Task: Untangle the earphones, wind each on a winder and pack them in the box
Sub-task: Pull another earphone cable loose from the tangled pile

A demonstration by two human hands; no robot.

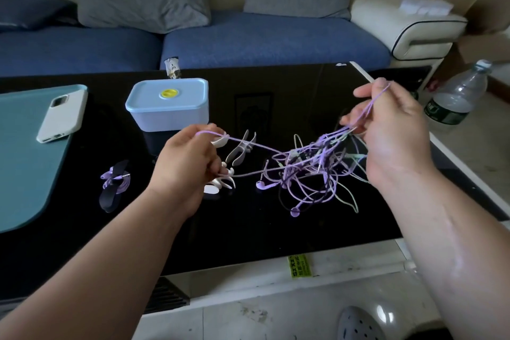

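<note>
- Left hand (187, 165) first: fingers curled tight round a loop of purple cord (256, 143), just in front of the box (168, 105), off its right corner.
- Right hand (392, 132) is raised, well to the right of the box. Thumb and fingertips pinch a purple strand, and the lower fingers gather several more at the top of the tangle (311, 171).
- Between the two hands the purple line runs straight into that tangle, which sits on the black table (248, 229) in front of the box and to its right. It is purple, pale green and dark cords all knotted together (how many sets, I cannot tell).
- Step in hand, as I read it: untangling, teasing one purple earphone out of the clump.
- The next move calls for patience: find where the strand dives under, then feed a free end back through, because a hard pull would likely tighten the knots.
- White winders (240, 149) wait just in front of the box, beside the left fingers.
- One wound purple set (116, 179) lies in front of the box, to its left.
- The box lid is on, so no packing yet.
</note>
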